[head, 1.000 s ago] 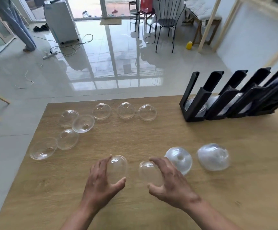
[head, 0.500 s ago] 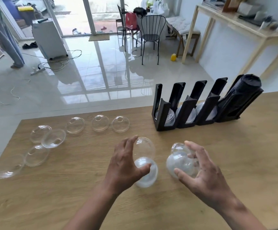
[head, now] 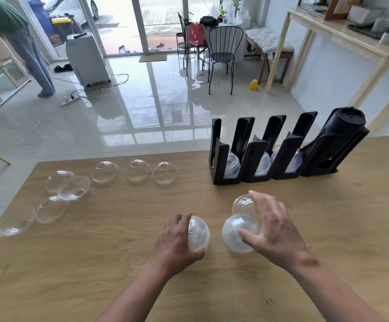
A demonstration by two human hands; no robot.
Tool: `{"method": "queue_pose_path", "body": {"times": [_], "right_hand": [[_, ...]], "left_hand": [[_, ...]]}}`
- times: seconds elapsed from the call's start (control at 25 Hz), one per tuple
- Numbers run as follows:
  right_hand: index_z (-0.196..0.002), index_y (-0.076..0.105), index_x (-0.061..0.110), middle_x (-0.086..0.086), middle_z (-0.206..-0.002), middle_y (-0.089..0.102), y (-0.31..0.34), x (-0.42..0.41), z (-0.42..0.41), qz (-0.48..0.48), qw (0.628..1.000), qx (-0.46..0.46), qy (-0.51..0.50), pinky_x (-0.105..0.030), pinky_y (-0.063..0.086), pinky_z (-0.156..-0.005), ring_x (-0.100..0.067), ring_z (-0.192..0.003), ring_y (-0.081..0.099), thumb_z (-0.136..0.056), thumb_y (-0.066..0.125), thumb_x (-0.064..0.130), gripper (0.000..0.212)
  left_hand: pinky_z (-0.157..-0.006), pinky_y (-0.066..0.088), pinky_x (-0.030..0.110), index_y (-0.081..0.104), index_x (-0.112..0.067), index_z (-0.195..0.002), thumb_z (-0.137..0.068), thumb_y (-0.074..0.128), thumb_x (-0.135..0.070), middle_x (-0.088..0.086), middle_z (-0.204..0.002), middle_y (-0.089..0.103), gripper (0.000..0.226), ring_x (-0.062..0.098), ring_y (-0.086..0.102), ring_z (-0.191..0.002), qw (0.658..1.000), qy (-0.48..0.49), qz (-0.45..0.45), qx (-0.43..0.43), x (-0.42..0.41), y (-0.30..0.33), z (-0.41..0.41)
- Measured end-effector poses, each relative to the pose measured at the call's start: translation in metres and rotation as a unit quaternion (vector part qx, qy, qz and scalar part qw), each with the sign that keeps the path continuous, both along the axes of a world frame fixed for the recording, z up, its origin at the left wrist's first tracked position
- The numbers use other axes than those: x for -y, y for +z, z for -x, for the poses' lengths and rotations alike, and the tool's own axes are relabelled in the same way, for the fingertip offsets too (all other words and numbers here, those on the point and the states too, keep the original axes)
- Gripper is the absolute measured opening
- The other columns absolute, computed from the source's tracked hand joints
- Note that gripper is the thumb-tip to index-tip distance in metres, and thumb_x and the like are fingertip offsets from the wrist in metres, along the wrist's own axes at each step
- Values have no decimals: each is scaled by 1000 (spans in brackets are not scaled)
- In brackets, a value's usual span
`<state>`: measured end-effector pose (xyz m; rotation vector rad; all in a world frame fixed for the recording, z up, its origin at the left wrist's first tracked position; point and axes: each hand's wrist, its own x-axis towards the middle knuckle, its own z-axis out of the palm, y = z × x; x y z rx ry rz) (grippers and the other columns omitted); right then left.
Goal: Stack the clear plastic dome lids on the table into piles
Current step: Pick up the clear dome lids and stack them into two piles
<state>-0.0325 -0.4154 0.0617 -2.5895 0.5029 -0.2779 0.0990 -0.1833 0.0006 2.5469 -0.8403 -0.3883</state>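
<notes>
Hands each grip a dome pile: left hand (head: 177, 242), right hand (head: 274, 231); seven lids (head: 164, 173) lie loose.

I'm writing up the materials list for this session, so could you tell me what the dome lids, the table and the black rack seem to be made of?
Dome lids: thin clear plastic, glossy; the table grain shows through and the rims catch highlights.
Table: wood or wood-look laminate, matte; light grain lines, no glare. Which one is unclear.
Black rack: probably moulded plastic, satin black; smooth uniform walls with soft sheen.
</notes>
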Motion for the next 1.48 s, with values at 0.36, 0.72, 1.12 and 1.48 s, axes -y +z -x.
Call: {"method": "queue_pose_path", "body": {"times": [0.36, 0.72, 1.12, 1.48], "right_hand": [[-151, 20, 39, 2, -150, 35, -65, -5, -14, -32, 993, -111, 25, -42, 44, -108, -20, -135, 34, -74, 69, 68, 96], [-154, 26, 35, -7, -157, 34, -19, -23, -23, -13, 999, -29, 30, -54, 40, -108, -29, -141, 32, -71, 71, 69, 101], [-144, 48, 21, -2, -148, 48, 17, -143, -136, -6, 993, 26, 115, -37, 36, -112, -20, -137, 38, -85, 74, 40, 66], [-151, 34, 21, 1, -159, 33, 0, -202, -223, 39, 993, -93, 61, -33, 30, -117, -16, -145, 27, -93, 59, 47, 68]], "left_hand": [[-94, 52, 34, 21, -35, -149, -72, 71, -63, -12, -144, 33, 96, 10, 44, -124, 999, -4, 46, 17, -5, -5, 7], [-109, 34, 26, 16, -33, -156, -81, 49, -84, -9, -153, 35, 97, 6, 31, -141, 985, 102, 133, 36, -55, 11, 4], [-108, 38, 23, 55, -19, -139, -94, 59, -42, -4, -142, 56, 51, 11, 47, -133, 977, 177, 72, 94, -196, -3, -59], [-103, 46, 29, 51, -21, -143, -95, 56, -40, -7, -148, 50, 51, 12, 51, -132, 990, 88, 82, 72, -216, 3, -167]]}}
